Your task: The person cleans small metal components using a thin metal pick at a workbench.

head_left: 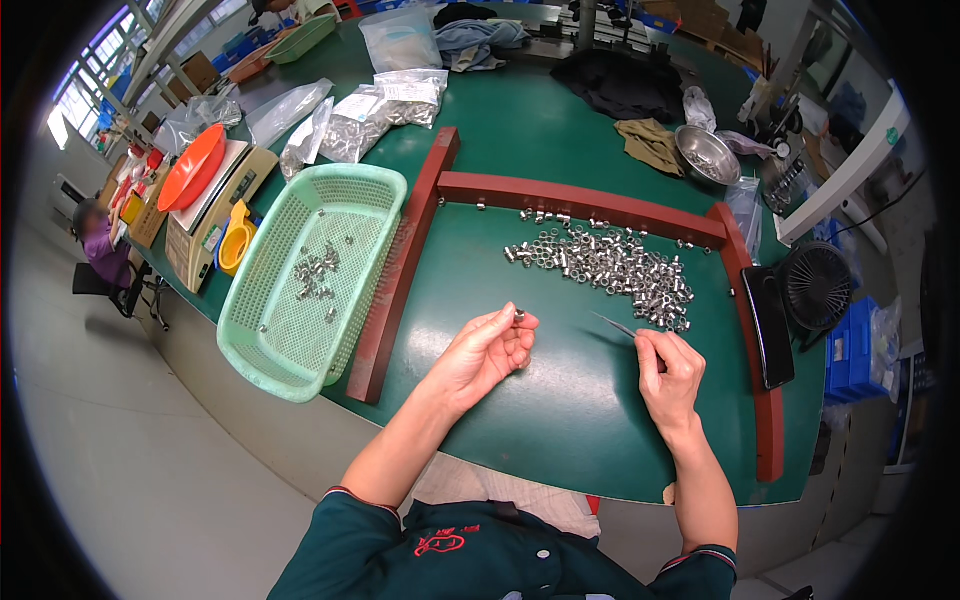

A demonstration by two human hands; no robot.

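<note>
Between the thumb and fingertips of my left hand (pixel 487 352) is a small shiny metal ring (pixel 519 315). My right hand (pixel 671 378) pinches a thin, pointed metal tool, seemingly tweezers (pixel 618 325), its tip aimed left toward the ring but apart from it. Beyond both hands, a wide pile of similar small metal rings (pixel 625 265) lies on the green tabletop (pixel 540 420). To the left stands a light green plastic basket (pixel 290 375) with several small metal pieces (pixel 316 270) scattered on its bottom.
A dark red frame (pixel 590 197) encloses the work area on three sides. A phone (pixel 766 325) leans on its right bar, beside a black fan (pixel 815 285). A metal bowl (pixel 707 155) and plastic bags (pixel 412 95) stand farther back. Someone sits (pixel 105 250) far left.
</note>
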